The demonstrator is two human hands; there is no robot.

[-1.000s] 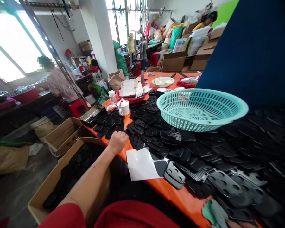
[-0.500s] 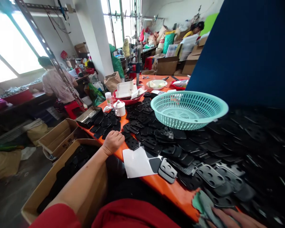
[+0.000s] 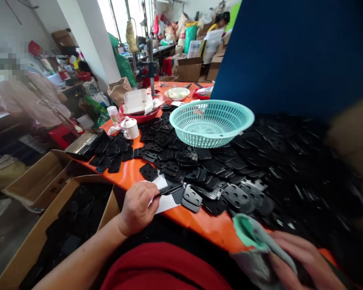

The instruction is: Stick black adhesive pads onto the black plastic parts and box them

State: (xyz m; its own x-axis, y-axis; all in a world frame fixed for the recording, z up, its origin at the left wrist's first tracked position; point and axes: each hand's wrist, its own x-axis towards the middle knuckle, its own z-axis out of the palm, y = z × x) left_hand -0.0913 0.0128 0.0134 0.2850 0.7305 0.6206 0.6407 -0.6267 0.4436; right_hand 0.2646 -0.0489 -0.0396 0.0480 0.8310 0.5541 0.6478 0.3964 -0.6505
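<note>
At the table [image 3: 211,225], nearer than the basket [image 3: 211,141], the left hand [image 3: 140,205] pinches a pad [image 3: 171,189], best steadied by its edge, while the right hand [image 3: 302,257] clasps a cloth [image 3: 255,262].

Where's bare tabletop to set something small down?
Orange tabletop shows at the near edge between the silvery plate and the gray cloth, and between the left hand and the white mug. Crowded: around the turquoise basket, where black plates overlap.

The plates [image 3: 211,181] are black, some with a pattern of round holes; the tabletop [image 3: 211,227], orange; the slotted basket [image 3: 205,139], pale turquoise; the cloth [image 3: 255,234], green and grey; the sheet [image 3: 167,204], white; the shirt [image 3: 169,268], red; the panel [image 3: 290,60], deep blue.
</note>
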